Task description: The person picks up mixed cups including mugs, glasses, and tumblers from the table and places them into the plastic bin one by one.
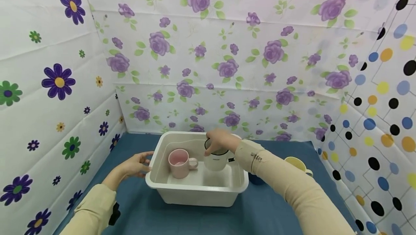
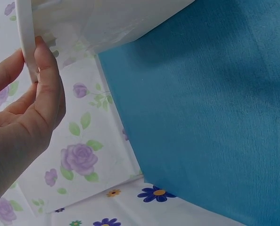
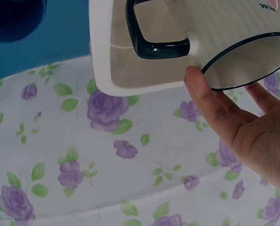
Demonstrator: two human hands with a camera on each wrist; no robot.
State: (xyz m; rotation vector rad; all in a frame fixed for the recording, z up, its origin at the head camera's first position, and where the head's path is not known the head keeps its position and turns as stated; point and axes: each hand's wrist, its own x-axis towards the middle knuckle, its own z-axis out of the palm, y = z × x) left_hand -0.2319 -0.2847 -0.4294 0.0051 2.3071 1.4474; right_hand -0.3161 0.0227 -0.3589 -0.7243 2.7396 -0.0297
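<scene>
A white plastic basin (image 1: 198, 188) stands on the blue tabletop. Inside it, a pink mug (image 1: 180, 170) sits upright at the left, its handle facing right. My right hand (image 1: 222, 140) reaches in and holds a white mug (image 1: 215, 163) with a dark rim and dark handle by its top, right beside the pink one. In the right wrist view, fingers (image 3: 201, 89) lie along the white mug's rim, near the handle. At the basin's left side, my left hand (image 1: 134, 164) pinches the rim; the left wrist view shows the basin's edge (image 2: 27, 40) between thumb and finger.
Right of the basin, partly behind the right forearm, is a dark blue cup (image 1: 257, 180). A yellow mug (image 1: 295, 162) stands farther right, also partly covered by the sleeve. Patterned cloth walls (image 1: 208, 65) enclose the blue table (image 1: 130, 206) at the back and both sides.
</scene>
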